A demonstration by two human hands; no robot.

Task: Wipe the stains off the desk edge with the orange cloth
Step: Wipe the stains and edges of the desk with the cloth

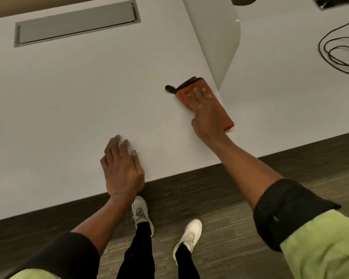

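The orange cloth (226, 115), folded with a dark trim and a dark loop at its far end, lies flat on the white desk (79, 101) to the right of centre. My right hand (205, 111) presses down on it with fingers spread flat; the hand is blurred. My left hand (122, 168) rests palm down on the desk close to the front edge (179, 174), fingers apart, holding nothing. No stains are clear to me on the desk edge.
A grey cable hatch (77, 24) is set into the desk at the back left. A grey divider panel (216, 35) stands behind the cloth. A coiled black cable (338, 51) lies at the right. Below the edge are dark floor and my white shoes (189, 234).
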